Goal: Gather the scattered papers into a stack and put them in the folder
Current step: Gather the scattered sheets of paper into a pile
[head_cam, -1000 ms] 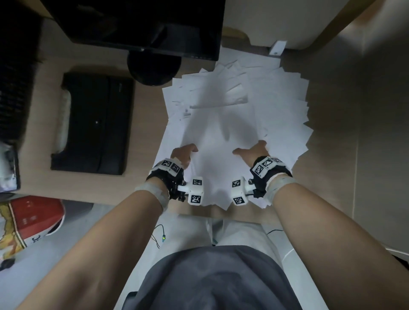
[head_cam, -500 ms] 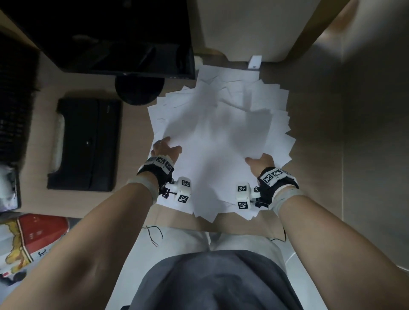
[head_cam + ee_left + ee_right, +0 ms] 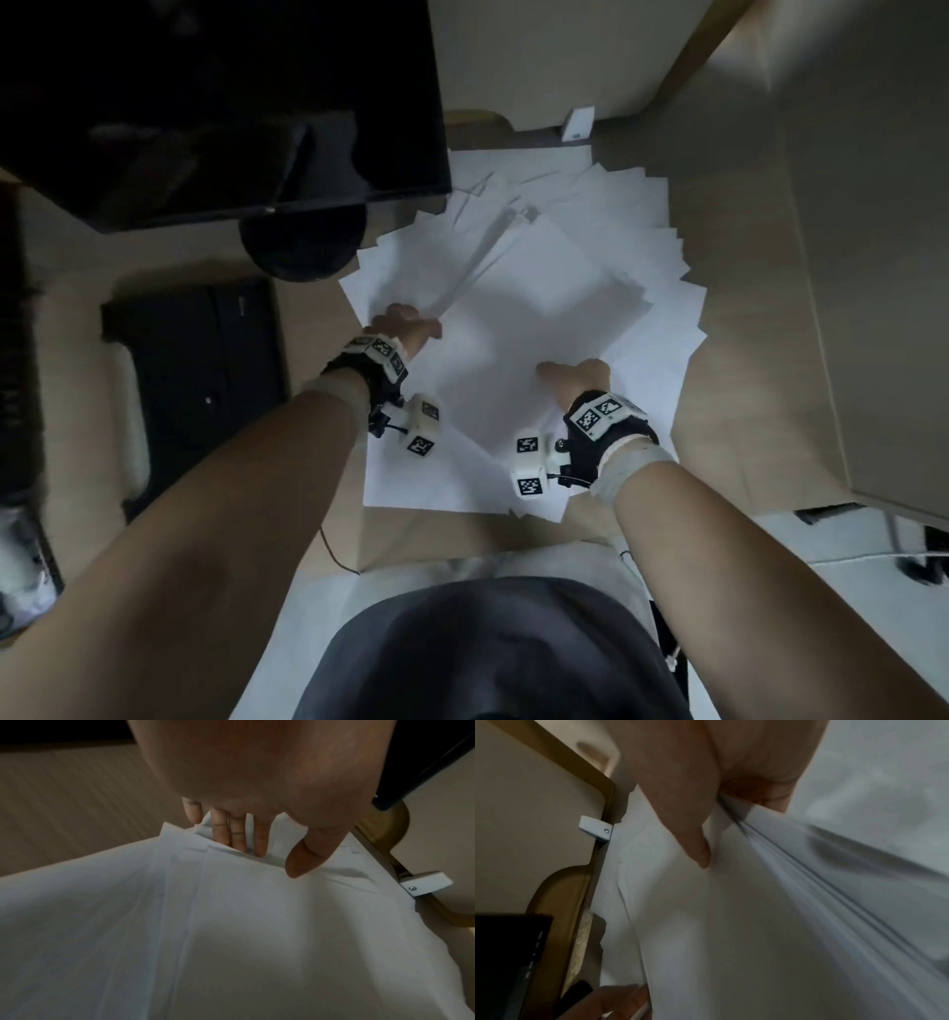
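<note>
A fanned pile of white papers (image 3: 539, 308) lies on the wooden desk (image 3: 734, 318). My left hand (image 3: 405, 326) is at the pile's left edge. In the left wrist view its fingers (image 3: 237, 835) reach under several sheets and the thumb lies on top of the papers (image 3: 231, 943). My right hand (image 3: 575, 375) holds the pile's near right part. In the right wrist view its thumb presses on top, and the edge of a thick bunch of papers (image 3: 731, 923) runs between thumb and fingers. A black folder (image 3: 200, 380) lies shut on the desk, left of the pile.
A dark monitor (image 3: 221, 103) stands at the back left, its round base (image 3: 303, 246) touching the pile's far left corner. A white bracket (image 3: 577, 123) sits at the desk's back edge. A partition wall (image 3: 873, 257) bounds the right side. The desk's front edge runs just below the papers.
Both hands moved apart from the pile's middle to its sides. The left hand slid up the left edge and raised some sheets. The fan has drawn inward.
</note>
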